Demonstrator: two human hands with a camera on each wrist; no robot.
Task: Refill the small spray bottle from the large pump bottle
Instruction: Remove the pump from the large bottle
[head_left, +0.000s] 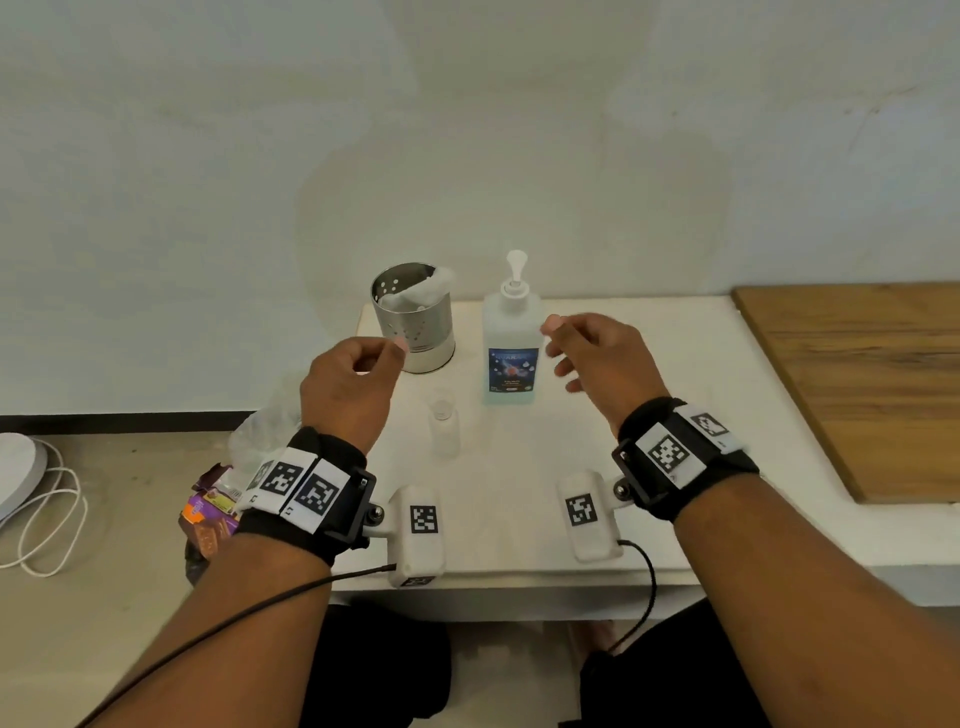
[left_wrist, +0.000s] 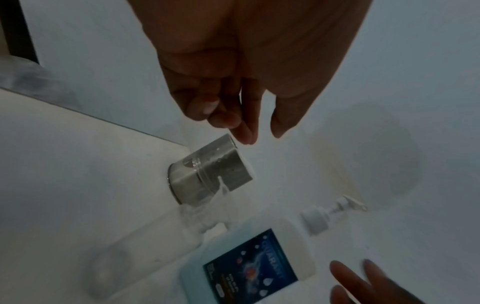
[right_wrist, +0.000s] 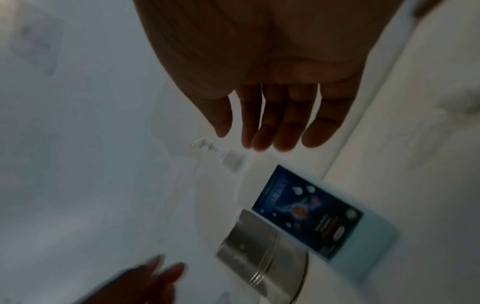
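— Starting big: what carries everything?

— A white surface (head_left: 519, 499) across the middle of the head view, its near edge low in the frame, its left edge just left of the steel cup. A wooden board (head_left: 857, 384) lies at the right side. Floor shows at lower left, with a white cable (head_left: 47, 519) and snack packets (head_left: 208, 519) there.

— And the task's things?

— The large pump bottle (head_left: 510, 343) stands upright at centre, blue label facing the camera, nozzle at the top. Just left of it stands a perforated steel cup (head_left: 413, 317) with white tissue inside. The small spray bottle (head_left: 444, 426), clear and uncapped, stands nearer the camera, below the gap between cup and pump bottle.

— The fingers?

— The left hand (head_left: 348, 389) hangs above the surface, left of the small bottle, fingers (left_wrist: 244, 127) loosely curled, grasping nothing. The right hand (head_left: 602, 364) hovers just right of the pump bottle, fingers (right_wrist: 283, 123) relaxed and nearly straight, touching nothing.

— Room to move?

— Bare surface lies between the two wrists and right of the pump bottle, up to the board.
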